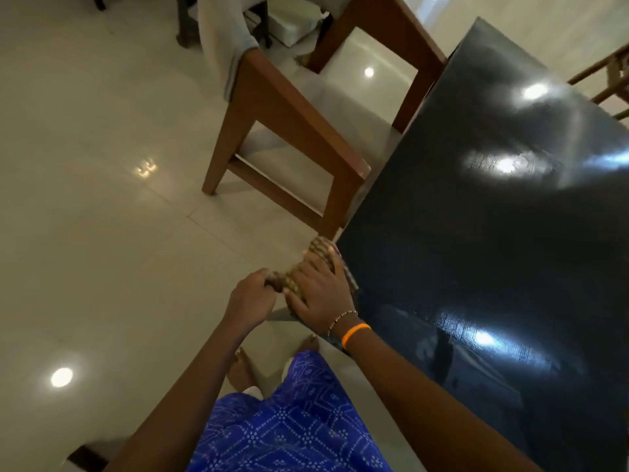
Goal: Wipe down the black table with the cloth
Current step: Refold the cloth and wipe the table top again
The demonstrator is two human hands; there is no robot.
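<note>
The glossy black table [493, 233] fills the right half of the view and reflects several ceiling lights. At its near left corner is a brownish checked cloth [318, 250], bunched against the table's edge. My right hand [320, 291], with a beaded bracelet and an orange band at the wrist, lies flat on the cloth and presses it to the corner. My left hand [250, 296] grips the cloth's left end just off the table. Most of the cloth is hidden under my hands.
A brown wooden chair [289, 131] with a pale seat stands close to the table's left edge. Shiny cream floor tiles [102, 199] spread to the left. Another wooden frame [609, 76] shows at far right. My blue patterned garment [299, 420] hangs below.
</note>
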